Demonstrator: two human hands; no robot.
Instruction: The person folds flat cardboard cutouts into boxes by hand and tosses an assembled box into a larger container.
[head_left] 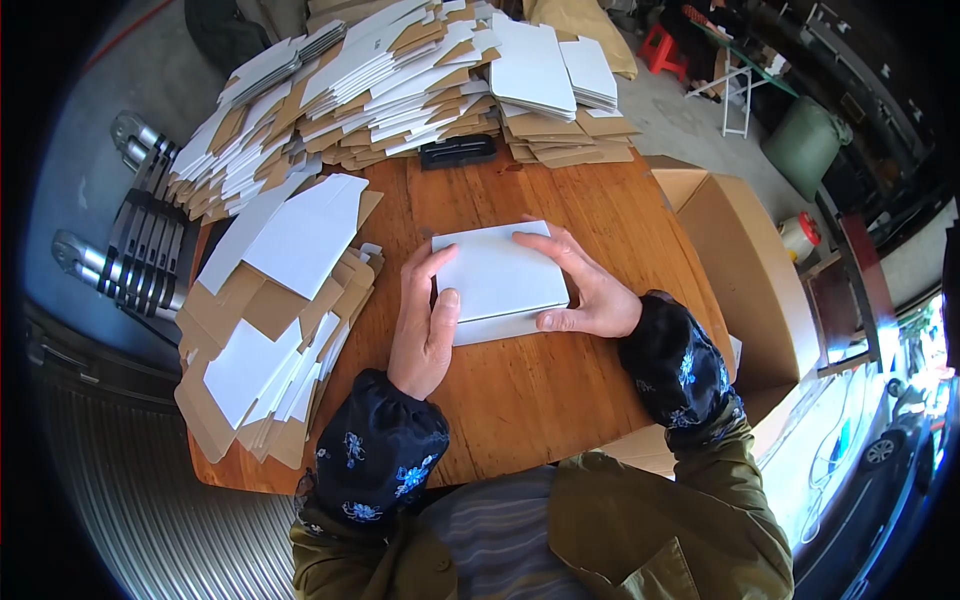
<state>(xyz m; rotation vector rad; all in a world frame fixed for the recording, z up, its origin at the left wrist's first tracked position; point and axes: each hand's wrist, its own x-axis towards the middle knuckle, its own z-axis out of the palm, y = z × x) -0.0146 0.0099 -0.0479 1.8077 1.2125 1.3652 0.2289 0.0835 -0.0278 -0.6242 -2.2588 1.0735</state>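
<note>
A small white cardboard box, folded into shape with its lid down, rests on the wooden table in front of me. My left hand grips its left side, fingers along the edge and thumb at the near left corner. On the opposite side, my right hand holds the box, with fingers over the far right corner and the thumb at the near right. A thin dark line shows between lid and front wall. The box's underside is hidden.
Flat white-and-brown box blanks lie in a loose pile at left. Taller stacks of blanks line the back edge, near a black tray-like object. A large open carton stands beyond the right edge. A person sits far off near a red stool.
</note>
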